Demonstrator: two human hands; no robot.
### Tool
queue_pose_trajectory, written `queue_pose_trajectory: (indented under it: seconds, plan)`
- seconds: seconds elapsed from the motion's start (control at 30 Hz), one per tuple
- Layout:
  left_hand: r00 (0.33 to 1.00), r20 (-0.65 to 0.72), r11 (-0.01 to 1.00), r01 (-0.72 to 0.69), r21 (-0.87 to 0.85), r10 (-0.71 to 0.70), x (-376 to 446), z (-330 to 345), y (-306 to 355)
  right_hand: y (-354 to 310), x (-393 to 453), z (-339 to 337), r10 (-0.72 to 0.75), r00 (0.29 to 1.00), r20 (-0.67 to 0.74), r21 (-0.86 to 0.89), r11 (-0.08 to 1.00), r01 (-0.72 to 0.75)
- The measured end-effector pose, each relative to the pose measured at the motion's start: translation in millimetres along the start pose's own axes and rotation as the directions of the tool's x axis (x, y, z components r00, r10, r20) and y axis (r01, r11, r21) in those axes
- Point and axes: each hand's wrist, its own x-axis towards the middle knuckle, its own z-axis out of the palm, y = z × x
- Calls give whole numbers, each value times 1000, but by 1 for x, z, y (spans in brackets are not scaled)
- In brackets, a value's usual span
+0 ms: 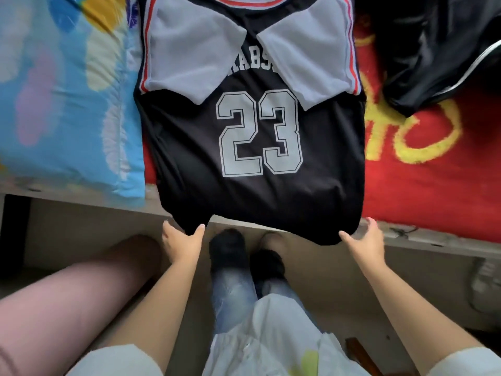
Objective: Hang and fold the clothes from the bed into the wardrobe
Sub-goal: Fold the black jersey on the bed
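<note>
1. Two bare forearms reach forward; left hand (182, 240) pinches the hem, right hand (364, 241) grips its other corner.
2. One black number-23 jersey (260, 147) lies on the bed (433, 169), sleeves folded in.
3. One dark garment (439, 55) lies beside it.

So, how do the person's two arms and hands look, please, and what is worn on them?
Both forearms are bare. Short pale, whitish sleeves end near the elbows, at the bottom of the picture. The left hand and the right hand wear no gloves; no rings, watch or bracelet are visible.
</note>
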Motion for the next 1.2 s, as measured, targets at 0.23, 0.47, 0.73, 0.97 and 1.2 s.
queue_pose_trajectory:
  seconds: [0.23,0.47,0.73,0.97,1.2]
  plan:
    - [961,169,907,266,-326,-221,30,33,-10,24,7,43,296,953,73,493,819,-292]
    - [859,418,369,506,-780,-295,67,67,-45,36,14,98,387,803,452,797,228,-559]
    - [895,446,67,446,-892,-22,72,65,-73,71,22,96,260,872,414,896,51,-441]
    - [925,350,85,364,-927,-145,19,16,-94,59,-16,76,344,895,284,869,302,-392]
    - [961,226,315,266,-911,-159,-28,-61,-103,65,-59,11,366,911,189,981,-21,-195]
